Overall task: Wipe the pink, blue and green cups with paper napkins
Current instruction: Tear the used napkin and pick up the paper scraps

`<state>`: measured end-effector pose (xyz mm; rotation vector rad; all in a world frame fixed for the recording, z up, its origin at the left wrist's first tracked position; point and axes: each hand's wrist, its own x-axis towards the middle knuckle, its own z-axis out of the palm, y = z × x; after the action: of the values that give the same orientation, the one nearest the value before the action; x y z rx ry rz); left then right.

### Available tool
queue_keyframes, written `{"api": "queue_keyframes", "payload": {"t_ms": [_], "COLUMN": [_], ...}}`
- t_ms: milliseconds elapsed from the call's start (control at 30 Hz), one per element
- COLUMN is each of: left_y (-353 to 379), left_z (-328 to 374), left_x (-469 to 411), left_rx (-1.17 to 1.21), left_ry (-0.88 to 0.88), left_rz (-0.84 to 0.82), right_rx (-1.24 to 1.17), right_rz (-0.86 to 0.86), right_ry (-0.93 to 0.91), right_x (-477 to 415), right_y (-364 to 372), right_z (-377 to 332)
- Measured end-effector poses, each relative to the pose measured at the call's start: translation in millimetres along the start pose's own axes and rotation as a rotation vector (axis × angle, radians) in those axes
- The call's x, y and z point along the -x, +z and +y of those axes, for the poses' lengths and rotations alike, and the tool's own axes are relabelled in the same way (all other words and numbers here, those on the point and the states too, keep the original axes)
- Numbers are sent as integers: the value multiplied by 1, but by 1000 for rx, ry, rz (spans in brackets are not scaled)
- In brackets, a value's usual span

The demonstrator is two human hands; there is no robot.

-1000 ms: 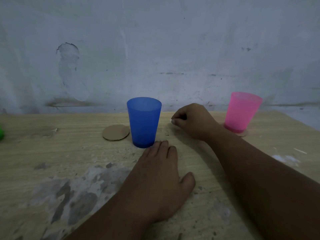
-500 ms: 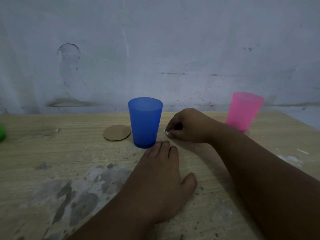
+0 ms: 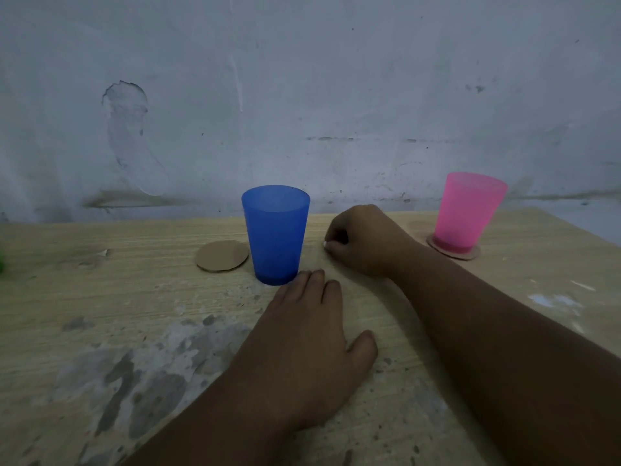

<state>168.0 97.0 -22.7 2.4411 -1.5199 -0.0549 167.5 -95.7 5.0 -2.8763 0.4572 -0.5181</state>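
Blue cup point(image 3: 275, 235) just left of curled right grip point(image 3: 364, 242), not touching

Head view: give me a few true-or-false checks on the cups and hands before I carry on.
The blue cup stands upright on the table. True.
The pink cup lies on its side. False: it stands on a cardboard disc.
The left hand grips the blue cup. False: it lies flat on the table, fingertips by the cup's base.
The right hand rests between the two cups. True.
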Motion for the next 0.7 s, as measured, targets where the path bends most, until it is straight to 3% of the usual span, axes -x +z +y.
{"api": "queue_keyframes", "payload": {"t_ms": [233, 467, 700], "left_y": [-2, -1, -1], "left_z": [2, 1, 2], "left_x": [1, 1, 1], "left_rx": [0, -14, -14], "left_ry": [8, -2, 14], "left_rz": [6, -15, 9], "right_rx": [-93, -38, -143], "right_rz": [168, 107, -51], "right_ry": [189, 114, 17], "right_x": [-3, -20, -13], "right_y": [-6, 14, 3], "right_z": [30, 6, 1]}}
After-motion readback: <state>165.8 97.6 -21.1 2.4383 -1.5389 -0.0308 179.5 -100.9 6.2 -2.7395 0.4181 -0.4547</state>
